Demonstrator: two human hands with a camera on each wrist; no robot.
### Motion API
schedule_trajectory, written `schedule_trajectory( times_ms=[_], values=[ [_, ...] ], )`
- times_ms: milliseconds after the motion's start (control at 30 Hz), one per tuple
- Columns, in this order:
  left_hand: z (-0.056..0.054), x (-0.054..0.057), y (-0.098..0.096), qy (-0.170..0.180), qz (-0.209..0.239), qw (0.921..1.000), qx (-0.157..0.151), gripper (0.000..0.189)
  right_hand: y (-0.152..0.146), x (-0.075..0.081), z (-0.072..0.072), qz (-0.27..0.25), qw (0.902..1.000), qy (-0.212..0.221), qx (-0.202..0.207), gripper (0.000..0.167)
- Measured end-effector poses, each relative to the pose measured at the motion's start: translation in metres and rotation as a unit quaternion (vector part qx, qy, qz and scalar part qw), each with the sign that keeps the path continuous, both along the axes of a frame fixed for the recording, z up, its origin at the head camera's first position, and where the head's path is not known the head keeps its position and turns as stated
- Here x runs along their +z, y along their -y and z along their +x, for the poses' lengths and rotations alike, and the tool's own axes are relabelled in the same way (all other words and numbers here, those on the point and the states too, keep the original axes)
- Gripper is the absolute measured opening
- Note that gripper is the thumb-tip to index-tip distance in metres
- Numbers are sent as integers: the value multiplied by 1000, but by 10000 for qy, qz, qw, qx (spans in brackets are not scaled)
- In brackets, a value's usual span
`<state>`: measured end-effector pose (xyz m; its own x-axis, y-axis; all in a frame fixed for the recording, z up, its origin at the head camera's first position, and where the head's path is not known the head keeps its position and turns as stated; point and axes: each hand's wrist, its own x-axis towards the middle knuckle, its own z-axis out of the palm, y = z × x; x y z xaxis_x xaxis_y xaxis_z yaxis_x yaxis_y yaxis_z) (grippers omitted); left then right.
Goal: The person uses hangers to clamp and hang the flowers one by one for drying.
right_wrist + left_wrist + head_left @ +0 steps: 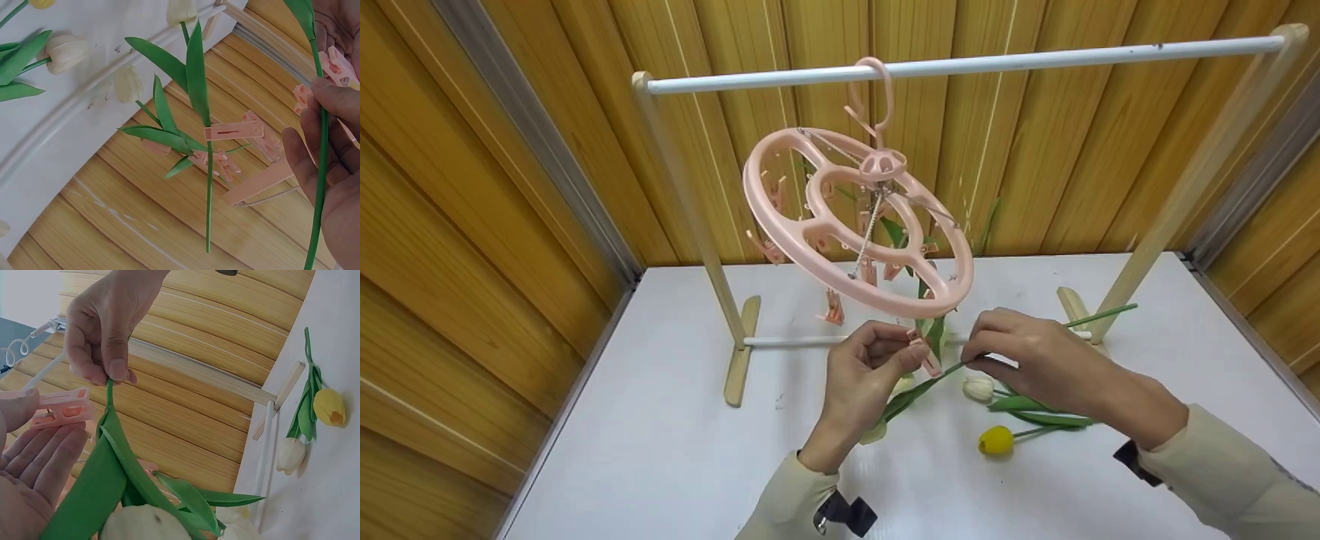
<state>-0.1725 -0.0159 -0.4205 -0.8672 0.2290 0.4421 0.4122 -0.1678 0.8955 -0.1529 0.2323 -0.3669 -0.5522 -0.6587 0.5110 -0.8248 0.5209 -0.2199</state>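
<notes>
While the L hand (859,382) pinches a pink clip (932,367) just below the rim of the round hanger (810,255), the R hand (1035,352) pinches the stem of a white tulip (107,461), bloom down, close beside that clip. Hanger's hooked on a white rail (1035,61); its other clips (253,130) incl. some w/ hanging tulips (197,84), at least 2, white, heads down. Nr the R forearm, on the surface (660,465), lie a loose white tulip (979,388) & a yellow tulip (996,441).
</notes>
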Motion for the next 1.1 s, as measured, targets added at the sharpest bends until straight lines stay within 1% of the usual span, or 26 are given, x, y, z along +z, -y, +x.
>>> schedule_trajectory(
  times_ms=[133, 333, 400, 633, 867, 1100],
  values=[
    [0, 1, 0, 64, 60, 10000, -42, 21, 3, 3, 0, -44, 10000, -32, 45, 39],
    [0, 1, -1, 99, 337, 9990, -265, 20, 7, 5, 0, -101, 9997, -182, 149, 40],
    [0, 1, -1, 100, 362, 9989, -290, 19, 8, 6, -1, -99, 9996, -214, 156, 39],
    [0, 2, 1, -72, 59, 9999, -128, 19, 11, 8, -1, -107, 9994, -261, 201, 37],
    [-1, 1, 1, -104, 61, 9999, -88, 19, 11, 8, -2, -169, 9990, -280, 309, 37],
    [0, 2, 0, -48, 4, 10000, -34, 20, 10, 7, -2, -170, 9991, -273, 294, 38]
  ],
)
